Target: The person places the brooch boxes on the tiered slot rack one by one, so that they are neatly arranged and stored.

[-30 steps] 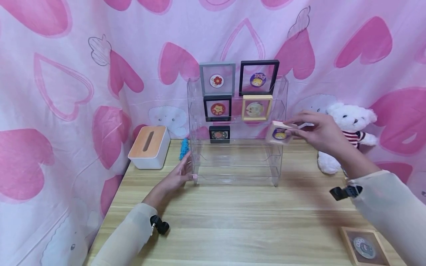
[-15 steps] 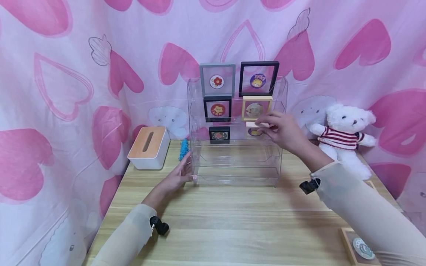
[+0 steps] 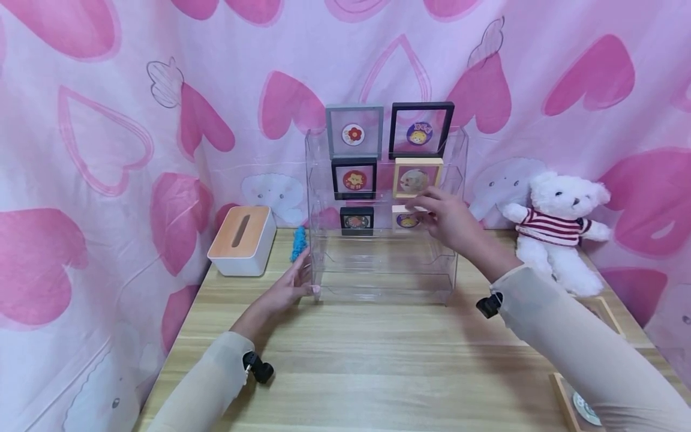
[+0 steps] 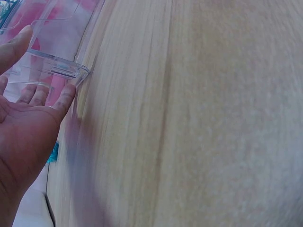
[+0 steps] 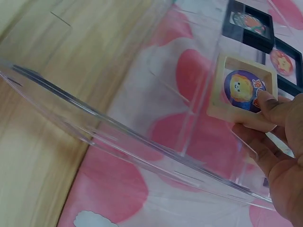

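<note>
A small cream display frame (image 5: 225,106) with a round purple-and-yellow badge is pinched between the thumb and fingers of my right hand (image 3: 450,222). It stands at the third tier of a clear tiered rack (image 3: 378,294), right of a small black frame (image 3: 357,221). Above it on the rack sit a larger cream frame (image 3: 414,179) and a black frame with a red badge (image 3: 354,179). The top tier bears a grey frame (image 3: 353,133) and a big black frame (image 3: 421,131). My left hand (image 3: 291,285), fingers extended, touches the rack's lower left side.
A white tissue box (image 3: 243,240) with a wooden lid stands at the left, near a fuzzy blue object (image 3: 299,242). At the right sits a white teddy bear (image 3: 561,225). Wooden frames lie on the table (image 3: 378,366), partly hidden by my right sleeve. A heart-patterned curtain hangs behind.
My right hand has carried the small cream frame leftward from the rack's right edge onto the third tier, beside the small black frame. My left hand stays at the rack's side.
</note>
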A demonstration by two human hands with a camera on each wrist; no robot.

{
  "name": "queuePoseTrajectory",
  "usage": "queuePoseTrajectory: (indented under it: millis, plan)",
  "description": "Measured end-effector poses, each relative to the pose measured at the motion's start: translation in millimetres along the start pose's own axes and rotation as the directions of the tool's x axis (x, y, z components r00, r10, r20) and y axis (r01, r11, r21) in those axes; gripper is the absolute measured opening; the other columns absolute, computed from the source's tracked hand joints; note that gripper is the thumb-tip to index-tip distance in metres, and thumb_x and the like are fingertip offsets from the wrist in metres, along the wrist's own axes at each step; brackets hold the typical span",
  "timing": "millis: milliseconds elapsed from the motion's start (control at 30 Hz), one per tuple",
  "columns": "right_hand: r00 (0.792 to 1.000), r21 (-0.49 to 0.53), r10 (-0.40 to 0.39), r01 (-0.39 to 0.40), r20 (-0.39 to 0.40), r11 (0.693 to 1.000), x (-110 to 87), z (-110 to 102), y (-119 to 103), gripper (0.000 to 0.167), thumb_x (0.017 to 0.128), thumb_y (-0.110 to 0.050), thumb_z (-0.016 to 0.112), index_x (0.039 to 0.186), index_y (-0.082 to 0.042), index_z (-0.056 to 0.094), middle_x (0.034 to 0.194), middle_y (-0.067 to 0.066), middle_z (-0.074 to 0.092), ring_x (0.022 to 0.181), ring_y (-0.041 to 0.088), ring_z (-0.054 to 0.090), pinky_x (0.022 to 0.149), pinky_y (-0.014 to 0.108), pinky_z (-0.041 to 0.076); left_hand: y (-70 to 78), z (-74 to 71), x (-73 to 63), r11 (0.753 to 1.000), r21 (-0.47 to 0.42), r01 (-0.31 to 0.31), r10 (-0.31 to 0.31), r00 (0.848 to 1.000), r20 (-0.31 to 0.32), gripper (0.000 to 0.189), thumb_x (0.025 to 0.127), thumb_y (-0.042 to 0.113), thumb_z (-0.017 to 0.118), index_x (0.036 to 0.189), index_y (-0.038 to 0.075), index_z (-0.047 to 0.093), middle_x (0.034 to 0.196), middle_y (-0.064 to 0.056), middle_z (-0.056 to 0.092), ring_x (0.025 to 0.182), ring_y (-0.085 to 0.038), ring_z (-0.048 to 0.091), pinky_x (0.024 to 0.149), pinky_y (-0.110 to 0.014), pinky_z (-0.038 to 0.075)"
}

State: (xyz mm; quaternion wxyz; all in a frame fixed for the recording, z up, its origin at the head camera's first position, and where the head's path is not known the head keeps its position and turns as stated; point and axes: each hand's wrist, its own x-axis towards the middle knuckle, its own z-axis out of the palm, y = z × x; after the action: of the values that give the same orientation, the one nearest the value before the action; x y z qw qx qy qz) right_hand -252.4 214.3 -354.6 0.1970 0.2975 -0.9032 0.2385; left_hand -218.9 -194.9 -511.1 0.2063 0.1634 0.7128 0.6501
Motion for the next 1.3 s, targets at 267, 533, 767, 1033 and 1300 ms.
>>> queuePoseTrajectory:
  millis: [267,533,767,1033,1300]
  plan:
    - [0.999,-0.056,0.048,-0.048,-0.003,0.997,-9.2,5,-3,0.037,0.095,0.006,0.081,0.127,-0.012,0.082,0.12,0.014,0.067,0.103,0.036,0.071,0.092,0.055,0.067,-0.8,-0.7,0.1,0.999,0.004,0.038,-0.038,0.999,-0.009,0.109,0.105,0.001,0.068,0.179,0.035,-0.004,0.188,-0.011,0.005,0.175,-0.038,0.005,0.141,-0.059,0.008]
    - [1.0,-0.093,0.011,-0.013,-0.024,0.996,-8.8,4,-1,0.038,0.094,0.002,0.084,0.13,-0.012,0.081,0.123,0.015,0.068,0.108,0.037,0.067,0.091,0.055,0.065,3.8,-2.3,0.1,0.997,0.015,0.072,-0.072,0.997,-0.019,0.108,0.105,0.004,0.07,0.178,0.041,0.0,0.189,-0.006,0.005,0.175,-0.036,0.006,0.141,-0.059,0.008]
    - [0.978,-0.094,-0.119,0.104,-0.172,0.99,-19.5,-10,8,0.042,0.089,-0.01,0.093,0.127,-0.004,0.079,0.122,0.019,0.072,0.105,0.038,0.07,0.084,0.054,0.064,5.7,-1.8,-0.6,0.995,0.04,0.087,-0.087,0.996,-0.02,0.111,0.104,0.003,0.07,0.178,0.038,-0.005,0.188,-0.01,0.004,0.175,-0.038,0.007,0.141,-0.058,0.009]
    - [0.968,-0.105,-0.132,0.112,-0.214,0.988,-49.6,-43,25,0.05,0.079,-0.005,0.098,0.126,-0.004,0.081,0.117,0.015,0.074,0.098,0.028,0.071,0.08,0.012,0.055,8.4,-2.7,1.1,0.994,0.061,0.094,-0.093,0.995,-0.022,0.111,0.104,0.007,0.072,0.178,0.039,-0.004,0.187,-0.011,0.008,0.174,-0.038,0.01,0.141,-0.06,0.011]
    - [0.987,-0.127,-0.021,0.001,-0.161,0.992,-95.4,-69,53,0.059,0.074,-0.008,0.099,0.129,-0.011,0.08,0.117,0.008,0.079,0.088,0.015,0.066,0.082,0.012,0.047,10.3,-1.8,-0.2,0.993,0.076,0.09,-0.089,0.996,-0.019,0.107,0.105,0.005,0.069,0.177,0.041,-0.002,0.187,-0.01,0.007,0.174,-0.039,0.007,0.14,-0.065,0.008]
